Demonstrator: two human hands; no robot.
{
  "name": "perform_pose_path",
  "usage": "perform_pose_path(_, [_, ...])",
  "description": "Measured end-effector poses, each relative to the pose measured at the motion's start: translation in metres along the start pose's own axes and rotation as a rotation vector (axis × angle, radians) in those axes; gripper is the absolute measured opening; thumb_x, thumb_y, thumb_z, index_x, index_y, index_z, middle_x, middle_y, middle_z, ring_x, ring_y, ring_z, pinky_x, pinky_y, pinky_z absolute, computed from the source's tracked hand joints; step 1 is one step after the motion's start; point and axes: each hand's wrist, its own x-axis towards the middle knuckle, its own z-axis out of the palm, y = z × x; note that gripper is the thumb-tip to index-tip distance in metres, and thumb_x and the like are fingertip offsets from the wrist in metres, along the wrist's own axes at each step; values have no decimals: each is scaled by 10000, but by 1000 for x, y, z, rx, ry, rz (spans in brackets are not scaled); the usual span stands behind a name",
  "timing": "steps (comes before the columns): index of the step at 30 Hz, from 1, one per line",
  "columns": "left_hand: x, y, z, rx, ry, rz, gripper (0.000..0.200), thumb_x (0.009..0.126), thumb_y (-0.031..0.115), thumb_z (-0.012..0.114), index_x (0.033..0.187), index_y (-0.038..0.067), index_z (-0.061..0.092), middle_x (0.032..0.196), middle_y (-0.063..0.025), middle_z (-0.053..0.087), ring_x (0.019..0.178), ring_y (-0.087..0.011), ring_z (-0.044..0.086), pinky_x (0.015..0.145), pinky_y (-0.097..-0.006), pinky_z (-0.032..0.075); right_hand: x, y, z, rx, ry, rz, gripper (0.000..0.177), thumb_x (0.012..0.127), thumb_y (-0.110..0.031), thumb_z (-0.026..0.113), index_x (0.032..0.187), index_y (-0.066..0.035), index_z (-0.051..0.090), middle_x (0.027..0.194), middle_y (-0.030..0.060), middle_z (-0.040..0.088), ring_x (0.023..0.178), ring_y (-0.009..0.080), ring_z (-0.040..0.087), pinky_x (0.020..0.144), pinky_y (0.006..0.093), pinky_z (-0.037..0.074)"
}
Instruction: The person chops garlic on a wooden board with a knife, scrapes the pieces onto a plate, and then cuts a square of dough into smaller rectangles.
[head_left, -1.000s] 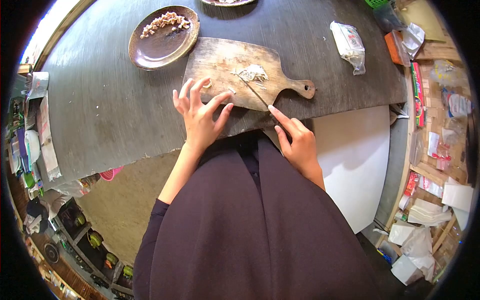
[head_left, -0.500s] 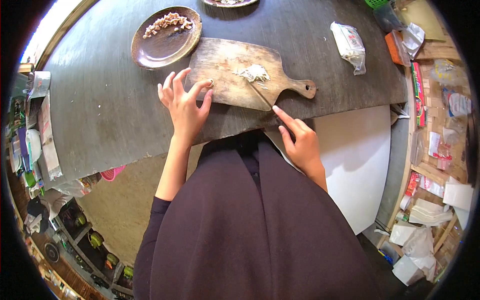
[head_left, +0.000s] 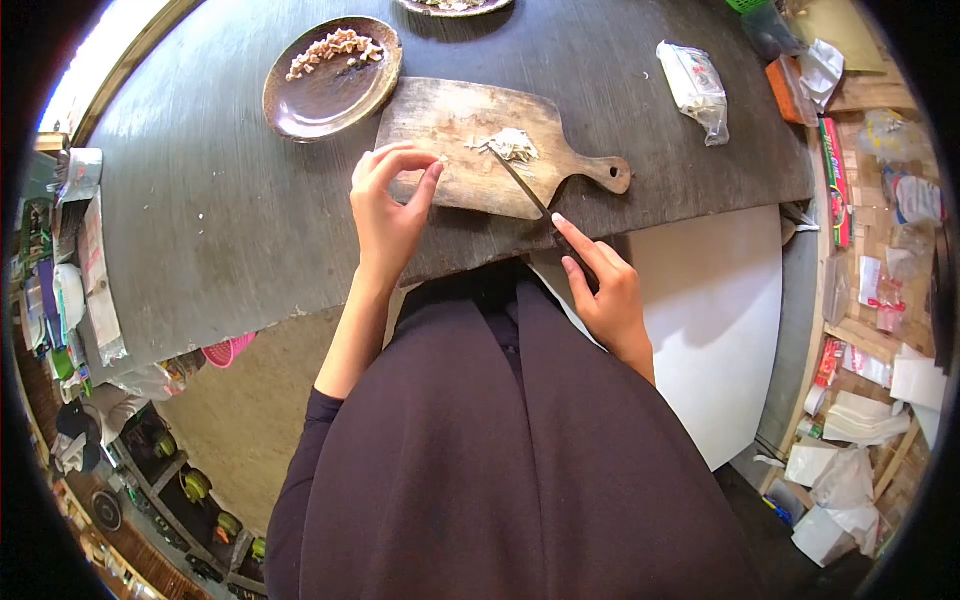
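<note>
A wooden cutting board (head_left: 455, 115) with a handle lies on the dark table. Thin pale slivers (head_left: 513, 145) are heaped on its right half. My right hand (head_left: 605, 290) grips a knife (head_left: 524, 184), index finger along its back, the blade tip by the slivers. Over the board's left part, my left hand (head_left: 393, 205) pinches a small pale piece (head_left: 441, 160) between thumb and index finger; the piece is mostly hidden. Behind the board's left corner a brown plate (head_left: 320, 105) holds small chopped light-brown pieces (head_left: 338, 47).
Part of a second plate (head_left: 455, 10) shows at the table's far edge. A plastic-wrapped packet (head_left: 695, 88) lies on the right of the dark table (head_left: 240, 220). An orange item (head_left: 790, 92) and a long red-green box (head_left: 835, 180) stand at the right edge.
My left hand has moved slightly right, its fingers now closer together with the small piece between them. The knife tip has shifted a little up and left.
</note>
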Motion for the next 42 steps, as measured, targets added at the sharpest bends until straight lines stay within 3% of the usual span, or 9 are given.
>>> perform_pose_path(3, [2, 11, 0, -305, -56, -189, 69, 942, 61, 737, 997, 21, 750, 874, -40, 754, 859, -95, 699, 825, -248, 500, -1, -2, -4, -3, 5, 18, 535, 960, -121, 672, 1466, -285, 616, 807, 129, 609, 664, 309, 601, 644, 420, 510])
perform_pose_path(6, [2, 2, 7, -191, -164, -175, 98, 907, 74, 766, 1003, 57, 762, 846, -32, 750, 854, -123, 692, 812, -286, 510, -3, 1, -4, 0, 9, 30, 535, 961, -121, 670, 1467, -286, 615, 813, 129, 614, 669, 309, 604, 649, 420, 509])
perform_pose_path(8, [2, 1, 10, 136, -235, 54, 172, 852, 124, 808, 1020, 119, 768, 880, -19, 747, 878, -182, 667, 854, -352, 496, -3, -1, -4, 1, 1, 30, 536, 961, -121, 670, 1468, -285, 614, 815, 129, 615, 670, 309, 605, 653, 421, 511])
perform_pose_path(11, [-3, 5, 6, 329, -203, 148, 232, 803, 179, 833, 1026, 163, 767, 936, -4, 741, 939, -246, 633, 922, -412, 456, -5, -2, -4, -1, 4, 17, 538, 961, -123, 671, 1471, -284, 611, 817, 129, 617, 671, 307, 606, 659, 421, 517])
perform_pose_path(25, [-8, -7, 8, 287, -61, 197, 181, 809, 138, 819, 980, 140, 759, 974, -12, 755, 1017, -264, 635, 956, -409, 433, -4, -8, -5, -22, -38, 5, 540, 956, -129, 676, 1469, -284, 612, 800, 122, 616, 669, 301, 623, 653, 413, 529])
perform_pose_path(29, [-2, 4, 25, 82, -37, -45, 148, 835, 122, 792, 974, 115, 739, 841, -31, 755, 870, -258, 665, 860, -410, 486, -5, -7, -3, -26, -35, 4, 539, 953, -125, 679, 1464, -282, 616, 800, 124, 616, 669, 304, 621, 652, 413, 527])
perform_pose_path(34, [2, -1, 33, 221, -31, 53, 131, 834, 163, 781, 943, 147, 711, 790, 14, 719, 837, -229, 646, 870, -424, 439, -4, -8, -4, -26, -32, -2, 542, 950, -120, 684, 1463, -282, 619, 800, 123, 613, 661, 303, 610, 646, 410, 521])
perform_pose_path(36, [1, -4, 26, 392, -91, 224, 127, 834, 166, 799, 936, 152, 727, 798, 23, 716, 851, -221, 633, 847, -405, 440, -4, -10, -5, -21, -29, -3, 545, 947, -117, 688, 1461, -283, 621, 798, 121, 610, 657, 300, 604, 642, 407, 518])
perform_pose_path(42, [-5, -6, 4, 390, -139, 164, 109, 832, 200, 807, 923, 184, 749, 829, 47, 699, 890, -221, 619, 887, -411, 411, -2, -9, -4, -26, -24, -25, 545, 943, -116, 692, 1458, -280, 623, 802, 120, 614, 655, 302, 610, 642, 411, 521])
